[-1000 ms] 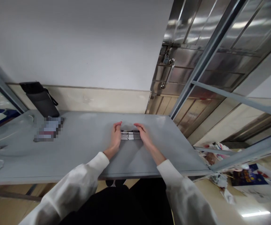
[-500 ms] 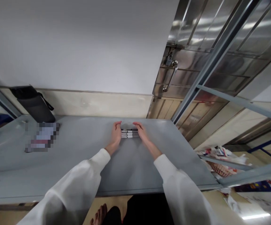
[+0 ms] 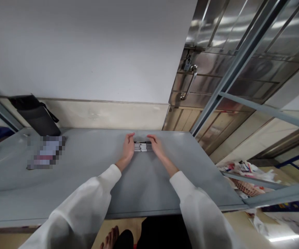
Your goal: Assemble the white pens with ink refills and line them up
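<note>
Grey-and-white stack [image 3: 142, 147] — just one, maybe four layers — sits on the table [image 3: 87, 152] a bit toward six o'clock from mid-view, and next to nothing's shifted since half a second ago, so we'd call this a steadying hold. Our left hand [image 3: 128, 148] and right hand [image 3: 157, 145] are loosely half-open, against its ends, no finger grip we can make out. Otherwise we count one dark bottle [image 3: 37, 116] near half past nine from it, one pixelated slab [image 3: 47, 152] at nine.
</note>
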`<state>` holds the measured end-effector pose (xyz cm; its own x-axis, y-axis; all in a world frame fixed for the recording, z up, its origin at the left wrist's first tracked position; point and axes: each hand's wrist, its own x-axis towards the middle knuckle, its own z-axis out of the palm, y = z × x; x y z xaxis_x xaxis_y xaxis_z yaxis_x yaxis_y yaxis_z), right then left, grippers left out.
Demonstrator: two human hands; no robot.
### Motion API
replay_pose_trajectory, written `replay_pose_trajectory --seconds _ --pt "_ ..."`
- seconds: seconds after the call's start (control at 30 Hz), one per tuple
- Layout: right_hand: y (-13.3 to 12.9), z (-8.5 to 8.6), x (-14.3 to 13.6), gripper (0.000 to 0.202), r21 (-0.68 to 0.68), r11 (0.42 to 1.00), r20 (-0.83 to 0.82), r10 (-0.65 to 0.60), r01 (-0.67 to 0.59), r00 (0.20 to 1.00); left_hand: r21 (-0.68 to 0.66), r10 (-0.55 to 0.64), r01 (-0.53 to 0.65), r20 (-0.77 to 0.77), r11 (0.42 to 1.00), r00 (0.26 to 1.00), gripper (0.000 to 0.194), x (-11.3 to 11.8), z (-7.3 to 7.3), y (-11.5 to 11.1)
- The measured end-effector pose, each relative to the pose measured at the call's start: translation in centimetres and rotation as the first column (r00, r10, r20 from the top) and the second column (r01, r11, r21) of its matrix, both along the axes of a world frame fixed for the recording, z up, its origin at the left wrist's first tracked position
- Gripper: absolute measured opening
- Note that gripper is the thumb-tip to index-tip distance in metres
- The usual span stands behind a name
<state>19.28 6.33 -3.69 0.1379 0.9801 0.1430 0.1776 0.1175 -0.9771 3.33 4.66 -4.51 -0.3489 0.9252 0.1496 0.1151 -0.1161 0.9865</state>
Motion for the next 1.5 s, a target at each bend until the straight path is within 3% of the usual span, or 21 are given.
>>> replay_pose_trajectory --seconds 0.23,0.43,0.57,0.7,0.93,1.5 --pt "-1.2 0.2 0.6 0.032 0.06 0.998 0.033 -0.001 -0.001 0.999 0.059 -0.051 0.055 -0.066 0.997 0.997 0.027 -0.6 0.7 0.2" --pt "-1.4 0.0 2.7 0.031 0.131 0.991 0.116 -0.001 -0.014 0.993 0.144 -0.185 0.216 -0.203 0.966 0.962 0.024 -3.0 2.2 -0.1" --pt "-1.5 0.0 3.8 0.026 0.144 0.989 0.16 -0.001 -0.023 0.987 0.107 -0.266 0.364 -0.501 0.925 0.824 0.027 -4.4 2.8 -0.8" --pt "-1.7 0.1 4.3 0.027 0.147 0.989 0.174 -0.007 -0.019 0.985 0.073 -0.323 0.458 -0.61 0.886 0.723 0.03 -4.8 3.1 -1.4" --pt "-1.9 0.2 4.6 0.026 0.162 0.986 0.223 0.0 -0.036 0.975 0.055 -0.329 0.464 -0.633 0.884 0.701 0.031 -5.2 2.7 -1.3" --pt "-1.9 0.1 4.9 0.024 0.136 0.99 0.24 -0.008 -0.025 0.971 0.063 -0.344 0.465 -0.589 0.883 0.732 0.032 -5.6 1.9 -0.4"
